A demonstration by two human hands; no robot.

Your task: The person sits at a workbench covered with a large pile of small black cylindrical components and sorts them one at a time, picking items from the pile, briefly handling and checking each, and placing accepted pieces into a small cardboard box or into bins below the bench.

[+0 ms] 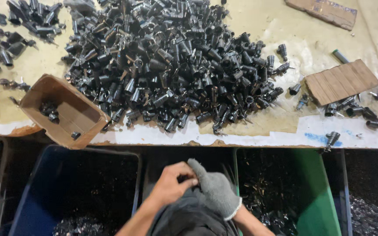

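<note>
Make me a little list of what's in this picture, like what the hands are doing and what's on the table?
Left hand: bare, fingers curled against the gloved hand.
Right hand: wears a grey knit glove.
Dark cloth: bunched under both hands.
Table: worn, pale top.
Pile of black parts: small tube-like pieces, heaped across the table.
Cardboard box: open, tilted at the table edge, a few parts inside.
Blue bin: below the table, on the left.
Green bin: below the table, right, holding dark parts.
Brown slatted board: lies flat at right.

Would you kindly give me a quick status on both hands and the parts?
Left hand bare, tugging the grey glove on the right hand. Neither holds a part. Black parts pile untouched on the table. Nothing between.
</note>
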